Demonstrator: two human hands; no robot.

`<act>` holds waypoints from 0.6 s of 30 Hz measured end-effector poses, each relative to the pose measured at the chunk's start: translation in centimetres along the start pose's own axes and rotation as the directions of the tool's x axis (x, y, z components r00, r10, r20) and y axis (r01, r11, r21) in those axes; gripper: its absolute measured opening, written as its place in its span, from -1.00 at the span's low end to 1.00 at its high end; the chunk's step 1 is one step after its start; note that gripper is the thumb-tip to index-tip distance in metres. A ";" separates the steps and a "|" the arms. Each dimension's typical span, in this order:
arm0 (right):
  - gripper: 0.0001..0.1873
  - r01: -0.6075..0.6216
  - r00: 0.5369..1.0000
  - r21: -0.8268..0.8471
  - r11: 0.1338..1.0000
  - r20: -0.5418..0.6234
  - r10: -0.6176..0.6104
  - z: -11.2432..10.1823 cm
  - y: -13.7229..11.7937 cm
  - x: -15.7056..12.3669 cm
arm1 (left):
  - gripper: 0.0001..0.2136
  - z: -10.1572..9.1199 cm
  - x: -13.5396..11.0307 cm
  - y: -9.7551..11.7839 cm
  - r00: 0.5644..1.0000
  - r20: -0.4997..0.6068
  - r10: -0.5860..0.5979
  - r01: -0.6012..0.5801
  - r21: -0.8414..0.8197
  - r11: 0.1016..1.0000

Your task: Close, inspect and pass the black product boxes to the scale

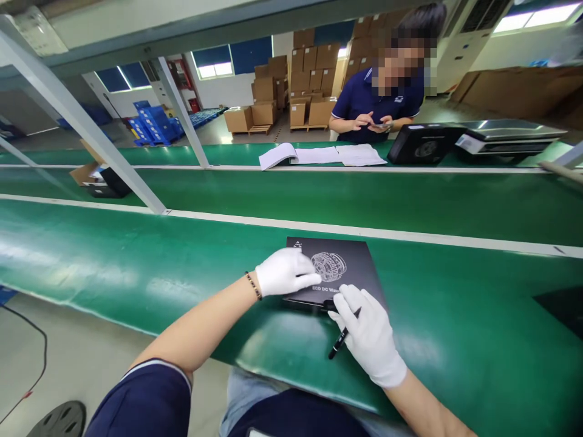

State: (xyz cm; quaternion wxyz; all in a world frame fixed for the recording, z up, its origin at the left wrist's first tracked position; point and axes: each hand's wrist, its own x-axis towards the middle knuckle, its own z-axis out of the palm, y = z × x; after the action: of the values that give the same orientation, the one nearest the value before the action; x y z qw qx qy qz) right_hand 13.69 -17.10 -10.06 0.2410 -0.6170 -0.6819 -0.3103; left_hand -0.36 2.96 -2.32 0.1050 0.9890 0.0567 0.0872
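A flat black box [359, 261] with a line drawing and white "ECO DC Wav…" lettering lies on the green bench top in front of me. My left hand [286, 273], in a white glove, rests over the box's left part with its fingers stretched out. In my right hand [367, 334], gloved too, a black pen [337, 345] is gripped; its lower end sticks out toward me. The fingers of that hand are at the box's front edge, near a small dark tab, and partly cover the lettering.
Across the bench a person [378, 112] handles a phone-like object. Open papers [319, 156], another black box [423, 144] and a metal-topped scale [510, 135] stand there. An open carton [98, 176] sits far left, behind a slanting white post [91, 121]. Stacked cartons [314, 73] fill the background.
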 end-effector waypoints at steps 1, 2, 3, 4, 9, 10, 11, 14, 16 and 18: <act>-0.67 -0.021 1.000 -0.024 0.999 0.005 0.021 0.3 -0.4 0.3 | -0.59 0.0 1.2 -0.6 0.999 -0.013 -0.037 0.037 0.036 0.999; -0.69 -0.049 0.999 -0.030 0.998 0.010 0.049 0.5 -0.6 0.6 | -0.54 0.2 2.4 -1.2 0.996 -0.028 -0.082 0.084 0.071 0.994; -0.73 -0.082 0.996 -0.017 0.997 0.017 0.082 0.6 -0.8 0.9 | -0.45 0.6 3.4 -1.6 0.991 -0.034 -0.128 0.130 0.096 0.987; -0.78 -0.112 0.993 0.009 0.994 0.026 0.112 0.5 -0.8 1.0 | -0.38 1.0 4.2 -2.0 0.986 -0.026 -0.166 0.168 0.114 0.979; -0.84 -0.116 0.990 0.137 0.984 0.091 0.105 -0.2 -0.4 1.1 | -0.35 2.1 5.6 -2.6 0.979 -0.017 -0.202 0.202 0.168 0.965; -0.81 -0.100 0.991 0.139 0.985 0.100 0.086 -0.3 -0.4 1.1 | -0.36 2.2 5.5 -2.7 0.980 -0.031 -0.194 0.197 0.161 0.967; -0.79 -0.092 0.992 0.137 0.986 0.102 0.078 -0.2 -0.4 1.1 | -0.36 2.2 5.4 -2.7 0.981 -0.043 -0.191 0.195 0.147 0.970; -0.83 -0.146 0.989 0.129 0.981 0.044 0.142 0.2 -0.8 1.4 | -0.37 2.2 5.2 -2.8 0.979 -0.060 -0.195 0.199 0.080 0.977; -0.93 -0.242 0.969 0.136 0.961 -0.023 0.247 0.6 -1.2 1.7 | -0.39 2.2 5.2 -2.8 0.978 -0.067 -0.196 0.199 0.037 0.979; -0.89 -0.369 0.922 0.142 0.918 -0.063 0.381 0.8 -1.3 1.9 | -0.40 2.2 5.2 -2.9 0.977 -0.076 -0.200 0.199 -0.014 0.980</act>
State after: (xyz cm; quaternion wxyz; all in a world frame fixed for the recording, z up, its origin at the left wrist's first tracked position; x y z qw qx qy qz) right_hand 12.19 -15.26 -9.44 0.3652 -0.7050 -0.5578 -0.2416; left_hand 4.88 6.04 -4.23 0.1138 0.9739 0.1594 0.1145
